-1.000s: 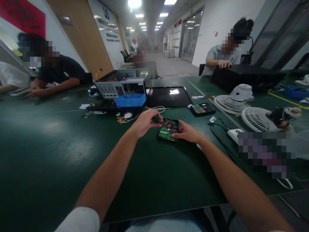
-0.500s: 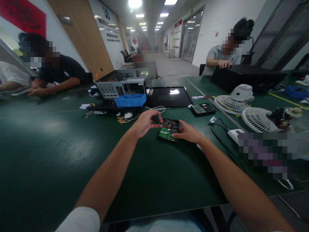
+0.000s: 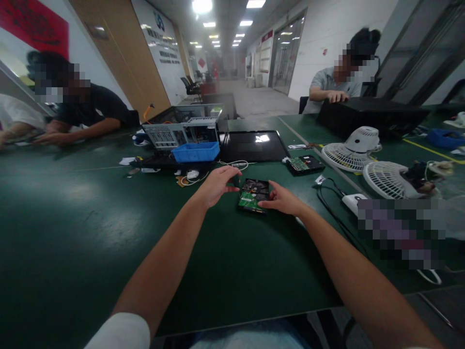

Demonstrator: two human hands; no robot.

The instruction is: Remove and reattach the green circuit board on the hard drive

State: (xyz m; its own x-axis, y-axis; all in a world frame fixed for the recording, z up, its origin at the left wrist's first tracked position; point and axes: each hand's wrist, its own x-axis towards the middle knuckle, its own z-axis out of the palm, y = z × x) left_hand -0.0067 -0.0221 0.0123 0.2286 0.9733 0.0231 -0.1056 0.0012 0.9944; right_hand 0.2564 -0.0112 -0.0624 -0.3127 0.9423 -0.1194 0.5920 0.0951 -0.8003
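Note:
A hard drive [image 3: 253, 196] lies on the green table in front of me, its green circuit board turned up toward me. My right hand [image 3: 285, 199] grips it at the right edge, thumb and fingers against the black casing. Just left of the drive, my left hand [image 3: 218, 185] is closed around a small screwdriver [image 3: 236, 181] with a dark handle. The screwdriver's shaft and tip are too small and dark to make out. Further off to the right rests a second drive [image 3: 305, 165], also showing a green board.
Beyond my hands stand a blue tray [image 3: 196, 151], an opened computer case [image 3: 165, 134] and a black panel [image 3: 254, 145]. White fan parts [image 3: 387, 179] and a power strip [image 3: 352, 202] with cables lie at right. Other people sit across the table.
My left hand has shifted slightly left with the screwdriver, away from the hard drive. My right hand keeps its hold and the drive stays in place.

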